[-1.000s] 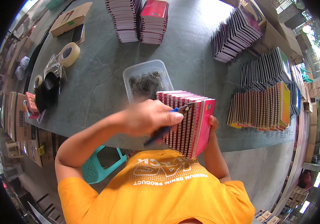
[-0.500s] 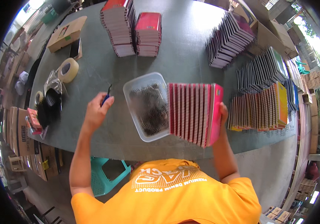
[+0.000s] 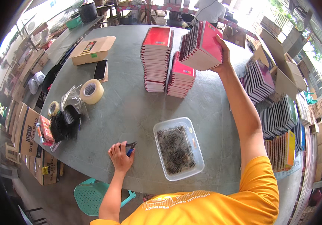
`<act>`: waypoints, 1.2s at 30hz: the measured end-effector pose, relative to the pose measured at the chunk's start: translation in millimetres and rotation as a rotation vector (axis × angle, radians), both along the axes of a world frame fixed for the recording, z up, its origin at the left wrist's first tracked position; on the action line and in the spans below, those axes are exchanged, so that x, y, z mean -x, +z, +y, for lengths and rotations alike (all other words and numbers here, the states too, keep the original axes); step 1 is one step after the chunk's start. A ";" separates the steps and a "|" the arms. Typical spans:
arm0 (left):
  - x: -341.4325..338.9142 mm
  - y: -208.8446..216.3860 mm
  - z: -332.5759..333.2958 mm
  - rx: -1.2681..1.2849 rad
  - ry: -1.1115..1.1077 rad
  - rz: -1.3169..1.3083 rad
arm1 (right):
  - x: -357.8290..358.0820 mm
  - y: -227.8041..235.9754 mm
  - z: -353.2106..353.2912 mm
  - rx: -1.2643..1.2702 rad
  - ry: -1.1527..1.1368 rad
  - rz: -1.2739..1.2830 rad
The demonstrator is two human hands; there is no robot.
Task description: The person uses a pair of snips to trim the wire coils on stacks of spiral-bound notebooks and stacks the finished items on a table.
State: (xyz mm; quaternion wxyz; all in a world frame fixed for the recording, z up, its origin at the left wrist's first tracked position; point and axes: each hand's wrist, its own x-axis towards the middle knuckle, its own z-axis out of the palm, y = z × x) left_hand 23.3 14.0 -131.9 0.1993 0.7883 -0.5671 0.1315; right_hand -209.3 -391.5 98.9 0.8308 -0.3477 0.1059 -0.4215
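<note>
My right hand [image 3: 223,52] grips a stack of red spiral notebooks [image 3: 203,47], raised over the far part of the table with my arm stretched out. Beside it stand a tall pile of red notebooks [image 3: 156,62] and a shorter pile [image 3: 181,77]. On the table's near side, my left hand [image 3: 121,156] is closed around a pair of blue-handled pliers [image 3: 131,149], their dark jaws pointing away to the right. Between my arms lies a clear plastic tub [image 3: 199,165] holding many small black wire coils [image 3: 176,150].
Dark notebook stacks [image 3: 277,116] and yellow ones [image 3: 281,152] line the right edge, near open cardboard boxes [image 3: 292,71]. At left are a tape roll [image 3: 92,92], a phone [image 3: 100,69], a flat carton [image 3: 92,49] and a black brush-like item [image 3: 61,125]. A green stool [image 3: 89,197] stands below.
My right hand has carried the red notebooks from beside the tub up and away to the far piles. The left hand, still with the pliers, has come down onto the table. The view has shifted.
</note>
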 end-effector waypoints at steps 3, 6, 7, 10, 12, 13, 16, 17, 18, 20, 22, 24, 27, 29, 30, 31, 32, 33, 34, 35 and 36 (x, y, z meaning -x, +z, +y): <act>-0.9 2.8 2.0 -0.025 0.027 0.051 | -21.2 -19.1 -14.0 -0.062 -0.004 0.134; 1.7 6.1 1.1 -0.025 0.029 0.054 | -34.6 -29.8 -16.7 -0.134 0.051 0.334; 1.1 7.8 1.0 -0.023 0.028 0.047 | -37.9 -18.3 -10.3 -0.148 0.066 0.394; 1.5 7.0 2.6 -0.037 0.037 0.067 | -43.9 -19.2 -17.1 -0.184 0.078 0.545; -0.1 6.9 2.1 -0.032 0.027 0.070 | -41.3 -19.0 -22.9 -0.171 0.092 0.609; -0.2 6.7 1.9 -0.030 0.025 0.073 | -41.3 -17.9 -25.0 -0.167 0.078 0.640; 0.2 5.7 0.4 -0.026 0.015 0.072 | -41.0 -16.8 -33.1 -0.188 0.036 0.735; 0.5 5.6 -0.2 -0.023 0.014 0.076 | -40.5 -17.4 -37.5 -0.218 0.022 0.766; 1.0 5.6 -0.9 -0.020 0.012 0.080 | -38.0 -18.6 -40.9 -0.247 0.007 0.797; 1.4 5.2 -1.8 -0.014 0.013 0.086 | -38.8 -17.8 -37.7 -0.218 -0.018 0.785; 1.9 4.7 -1.0 -0.012 0.021 0.088 | -43.3 -14.6 -28.8 -0.160 -0.062 0.778; 0.7 4.8 1.8 -0.021 0.033 0.086 | -51.5 -5.9 -11.9 -0.078 -0.116 0.765; 2.7 4.9 -1.3 -0.021 0.019 0.082 | -38.3 -2.7 -37.9 -0.181 -0.046 0.777; -0.2 4.9 4.1 -0.028 0.043 0.063 | -58.2 -4.1 -30.6 -0.140 -0.094 0.888; -0.8 4.5 6.0 -0.031 0.054 0.049 | -65.5 -2.4 -25.6 -0.119 -0.122 0.943; -2.1 5.1 5.9 -0.030 0.059 0.030 | -72.9 -3.8 -30.5 -0.128 -0.107 0.995; -3.4 4.9 6.3 -0.031 0.054 0.027 | -71.8 -3.6 -33.8 -0.126 -0.111 1.040; -4.8 4.3 6.8 -0.033 0.049 0.023 | -71.2 -3.4 -36.6 -0.124 -0.115 1.085; -4.3 3.6 6.9 -0.036 0.049 0.024 | -72.4 -1.6 -34.6 -0.121 -0.115 1.135; -4.9 4.1 6.1 -0.034 0.049 0.028 | -70.7 -0.3 -32.2 -0.122 -0.101 1.103; -5.3 5.9 3.9 -0.032 0.043 0.031 | -65.5 1.6 -29.5 -0.125 -0.094 1.071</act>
